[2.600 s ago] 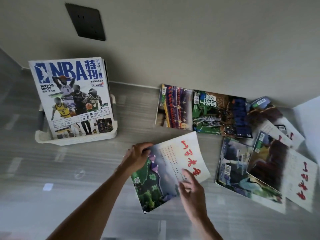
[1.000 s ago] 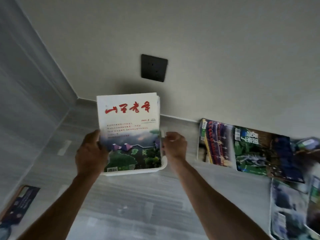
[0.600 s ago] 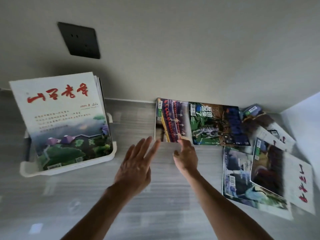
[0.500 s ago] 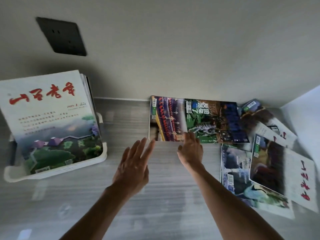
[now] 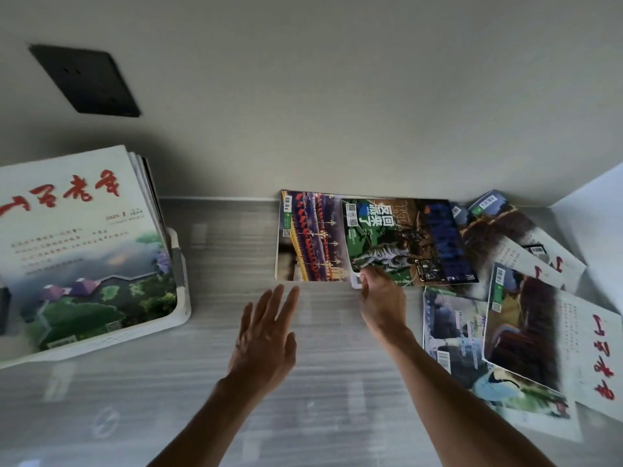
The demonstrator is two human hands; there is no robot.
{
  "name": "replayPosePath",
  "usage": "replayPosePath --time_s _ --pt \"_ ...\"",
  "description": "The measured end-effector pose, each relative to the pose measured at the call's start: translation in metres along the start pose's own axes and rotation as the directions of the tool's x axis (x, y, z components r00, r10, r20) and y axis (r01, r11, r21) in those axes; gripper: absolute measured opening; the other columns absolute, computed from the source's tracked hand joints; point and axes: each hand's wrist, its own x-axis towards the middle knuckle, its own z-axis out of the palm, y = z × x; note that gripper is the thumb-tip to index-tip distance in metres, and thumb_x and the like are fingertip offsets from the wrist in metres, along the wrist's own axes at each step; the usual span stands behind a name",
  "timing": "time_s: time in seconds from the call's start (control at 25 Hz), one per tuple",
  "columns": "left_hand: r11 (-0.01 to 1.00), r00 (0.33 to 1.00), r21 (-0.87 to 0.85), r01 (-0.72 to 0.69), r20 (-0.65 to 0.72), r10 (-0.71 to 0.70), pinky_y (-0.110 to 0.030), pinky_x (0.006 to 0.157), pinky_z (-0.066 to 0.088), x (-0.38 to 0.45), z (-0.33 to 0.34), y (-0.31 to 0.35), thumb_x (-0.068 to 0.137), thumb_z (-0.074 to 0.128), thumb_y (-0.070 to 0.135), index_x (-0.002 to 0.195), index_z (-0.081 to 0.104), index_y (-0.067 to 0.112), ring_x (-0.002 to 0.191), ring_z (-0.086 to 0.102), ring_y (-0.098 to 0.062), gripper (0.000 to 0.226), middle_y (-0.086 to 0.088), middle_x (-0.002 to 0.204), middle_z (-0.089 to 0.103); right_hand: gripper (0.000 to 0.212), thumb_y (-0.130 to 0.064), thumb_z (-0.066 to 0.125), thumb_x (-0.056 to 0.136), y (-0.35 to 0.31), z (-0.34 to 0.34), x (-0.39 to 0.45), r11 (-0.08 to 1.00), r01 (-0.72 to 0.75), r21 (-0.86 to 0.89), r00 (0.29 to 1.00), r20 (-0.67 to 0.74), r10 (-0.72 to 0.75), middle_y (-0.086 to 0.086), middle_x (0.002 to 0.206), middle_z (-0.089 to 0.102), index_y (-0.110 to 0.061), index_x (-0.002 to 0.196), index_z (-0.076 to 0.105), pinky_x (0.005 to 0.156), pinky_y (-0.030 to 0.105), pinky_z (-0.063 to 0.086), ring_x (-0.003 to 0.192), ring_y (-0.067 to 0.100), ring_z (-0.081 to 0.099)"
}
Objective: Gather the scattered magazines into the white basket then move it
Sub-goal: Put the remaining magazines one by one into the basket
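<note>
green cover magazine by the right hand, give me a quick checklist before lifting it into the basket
1. Right hand on the green cover magazine: ok, fingers at its near left corner.
2. Firm grip: cannot tell, fingertips hidden.
3. Nothing lying on it: ok, it overlaps the red flag magazine.
4. Left hand free to help: ok, open, holding nothing.
5. White basket has room: cannot tell, magazines already stand in it.
</note>
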Motion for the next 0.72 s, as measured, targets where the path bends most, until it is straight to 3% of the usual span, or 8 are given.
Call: replayPosePath --time_s 0.12,0.2,0.32,0.52,0.6,0.72 --pt "0.992 0.994 -0.069 0.108 -0.013 -0.109 -0.047 0.121 0.015 -0.006 -0.007 -0.003 0.092 0.052 0.027 0.153 -0.001 0.029 0.15 0.009 -0.023 0.081 -0.006 0.162 0.012 0.014 -0.006 0.058 0.09 -0.008 -0.004 -0.044 0.994 0.077 0.076 0.996 0.037 -0.08 -0.004 0.077 0.067 -0.017 0.082 0.063 0.049 0.012 0.042 0.059 0.007 0.056" --pt "0.982 0.987 -0.104 0.157 -0.018 -0.159 -0.047 0.12 0.02 -0.018 -0.013 -0.002 0.091 0.054 0.027 0.154 0.006 0.027 0.149 0.015 -0.024 0.079 -0.007 0.161 0.018 0.016 -0.005 0.059 0.086 -0.011 -0.001 -0.094 0.989 0.097 0.113 0.985 0.132 -0.112 -0.002 0.072 0.066 -0.021 0.08 0.059 0.047 0.021 0.043 0.058 0.01 0.056" --pt "0.963 0.967 -0.104 0.25 -0.025 -0.254 -0.045 0.116 0.026 -0.043 -0.018 -0.004 0.088 0.057 0.026 0.152 0.021 0.02 0.143 0.027 -0.027 0.074 -0.01 0.156 0.03 0.012 -0.011 0.058 0.084 -0.017 -0.001 -0.165 0.972 0.102 0.21 0.945 0.284 -0.16 -0.002 0.084 0.071 -0.021 0.089 0.063 0.061 0.032 0.053 0.074 0.016 0.064" --pt "0.848 0.848 -0.061 0.527 0.113 -0.519 -0.047 0.108 0.033 -0.075 -0.014 -0.011 0.082 0.058 0.026 0.143 0.031 0.02 0.127 0.041 -0.029 0.067 -0.008 0.144 0.041 0.015 -0.028 0.059 0.088 -0.005 -0.009 -0.235 0.941 0.174 0.289 0.856 0.428 -0.29 -0.02 0.11 0.069 -0.03 0.099 0.069 0.077 0.017 0.052 0.095 0.005 0.066" --pt "0.821 0.815 -0.038 0.57 0.153 -0.559 -0.045 0.105 0.035 -0.084 -0.008 -0.012 0.082 0.059 0.026 0.144 0.029 0.021 0.126 0.04 -0.029 0.069 -0.007 0.144 0.039 0.025 -0.042 0.054 0.089 0.002 -0.015 -0.231 0.954 0.118 0.276 0.842 0.482 -0.244 -0.024 0.119 0.063 -0.031 0.107 0.069 0.087 0.012 0.046 0.106 -0.003 0.06" --pt "0.74 0.771 -0.218 0.637 0.146 -0.62 -0.039 0.091 0.042 -0.072 -0.007 -0.004 0.079 0.059 0.021 0.143 0.032 0.02 0.117 0.046 -0.028 0.069 -0.01 0.136 0.047 0.028 -0.04 0.057 0.09 0.006 -0.021 -0.207 0.991 0.012 0.134 0.936 0.348 -0.058 -0.013 0.117 0.064 -0.024 0.112 0.065 0.084 0.017 0.05 0.101 0.004 0.062"
